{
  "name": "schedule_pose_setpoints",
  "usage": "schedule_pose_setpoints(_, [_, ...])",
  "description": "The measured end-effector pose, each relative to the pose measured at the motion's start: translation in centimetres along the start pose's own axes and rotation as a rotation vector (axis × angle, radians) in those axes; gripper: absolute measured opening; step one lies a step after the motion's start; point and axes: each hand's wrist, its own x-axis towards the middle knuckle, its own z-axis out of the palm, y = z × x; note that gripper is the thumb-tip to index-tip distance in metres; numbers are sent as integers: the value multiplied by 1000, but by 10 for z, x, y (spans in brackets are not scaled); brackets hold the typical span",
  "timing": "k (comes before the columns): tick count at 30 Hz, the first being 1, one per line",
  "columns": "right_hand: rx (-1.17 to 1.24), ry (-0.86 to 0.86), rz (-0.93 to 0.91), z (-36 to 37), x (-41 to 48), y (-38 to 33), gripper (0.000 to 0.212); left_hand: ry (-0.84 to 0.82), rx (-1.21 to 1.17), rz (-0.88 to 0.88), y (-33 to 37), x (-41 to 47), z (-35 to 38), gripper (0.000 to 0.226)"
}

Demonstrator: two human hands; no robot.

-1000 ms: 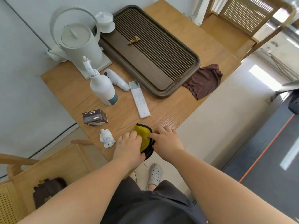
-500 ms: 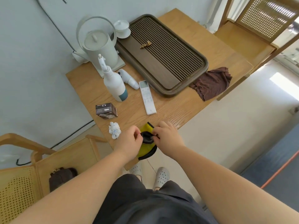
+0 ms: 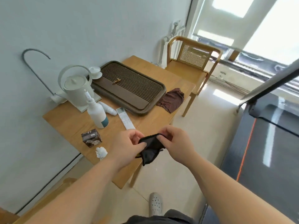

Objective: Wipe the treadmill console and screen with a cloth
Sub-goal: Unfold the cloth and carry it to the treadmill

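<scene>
- Head view, far left of the fingers: a white kettle (image 3: 75,89) stands on the bench (image 3: 69,122) with its lid on, so what it holds is hidden.
- Nearer the fingers, an upright spray bottle (image 3: 97,113) is opaque and I cannot tell its level. It probably stands there as cleaning fluid within easy reach.
- Just left of the left fingers sit a small dark box (image 3: 91,138), contents not visible, and a crumpled tissue (image 3: 101,152).
- The left hand (image 3: 127,146) has its thumb and fingers pinching the cloth's left edge.
- The cloth (image 3: 151,147), dark side showing, hangs between the two hands, off the bench and over its near edge. Holding it by two edges looks like a way to open or refold it into a flat wiping pad.
- The right hand (image 3: 176,143) pinches the cloth's upper right edge with curled fingers.
- Beyond the fingers lies a remote (image 3: 125,118), then a slatted tray (image 3: 159,101) carrying only a small gold figure (image 3: 116,81).
- Beyond and right of the right fingers, a brown rag (image 3: 172,100) drapes over the bench edge.
- Well to the right is the treadmill (image 3: 267,143). Its console and screen are out of view, so wiping has not yet begun.
</scene>
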Motion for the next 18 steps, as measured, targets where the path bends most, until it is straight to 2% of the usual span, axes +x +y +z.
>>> schedule_pose_setpoints(3, [-1,124,82,-5,-41,0,19,-33,131,121,-2,-14,12,8])
schedule_pose_setpoints(6, [-22,194,156,-15,-81,11,13,-67,124,131,-13,-20,30,7])
schedule_pose_setpoints(11, [-107,294,268,-49,-150,36,28,-245,8,138,-20,-30,82,9])
schedule_pose_setpoints(18, [-78,475,469,-95,-252,91,16,-486,-122,177,10,-52,178,18])
